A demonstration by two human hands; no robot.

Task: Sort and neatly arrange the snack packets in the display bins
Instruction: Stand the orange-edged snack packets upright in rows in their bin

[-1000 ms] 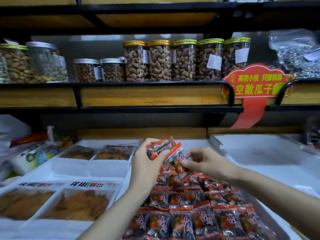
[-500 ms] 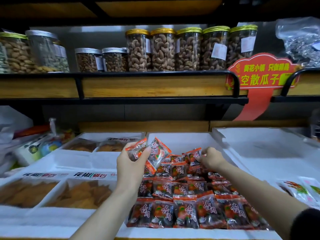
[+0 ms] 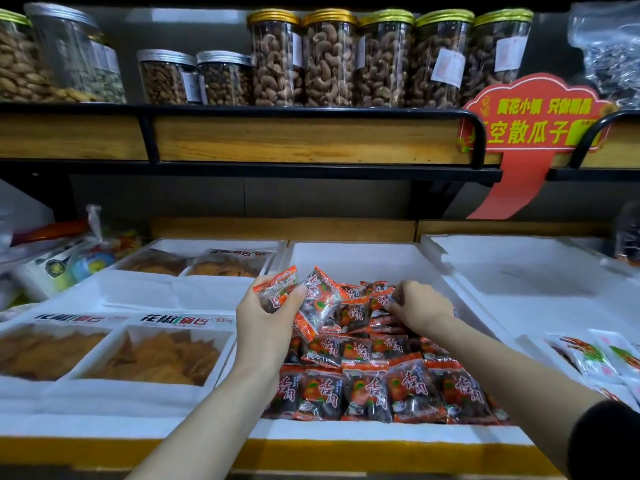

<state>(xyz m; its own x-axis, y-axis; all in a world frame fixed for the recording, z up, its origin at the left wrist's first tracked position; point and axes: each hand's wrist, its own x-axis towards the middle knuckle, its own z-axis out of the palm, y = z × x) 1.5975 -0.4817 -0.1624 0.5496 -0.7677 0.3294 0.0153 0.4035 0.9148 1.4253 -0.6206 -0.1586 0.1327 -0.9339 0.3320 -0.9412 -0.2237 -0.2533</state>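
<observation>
A white foam bin (image 3: pixel 363 258) in the middle holds several small orange-and-dark snack packets (image 3: pixel 367 389), laid in rows at the front and heaped at the back. My left hand (image 3: pixel 266 317) is raised over the bin's left side and grips a few of these held packets (image 3: pixel 318 303) between thumb and fingers. My right hand (image 3: pixel 420 306) reaches into the back of the pile, its fingertips pinching a packet (image 3: pixel 381 297) there.
Left foam bins (image 3: pixel 114 393) hold trays of golden crisps (image 3: pixel 152 358). An empty white bin (image 3: pixel 519 271) lies at the right, with white-and-green packets (image 3: pixel 602 358) nearer me. Jars of nuts (image 3: pixel 329 60) stand on the shelf above, beside a red sign (image 3: pixel 533 126).
The view has tilted and drawn closer. My left hand still holds its packets, slightly lower. My right hand stays at the back of the pile, working at a packet.
</observation>
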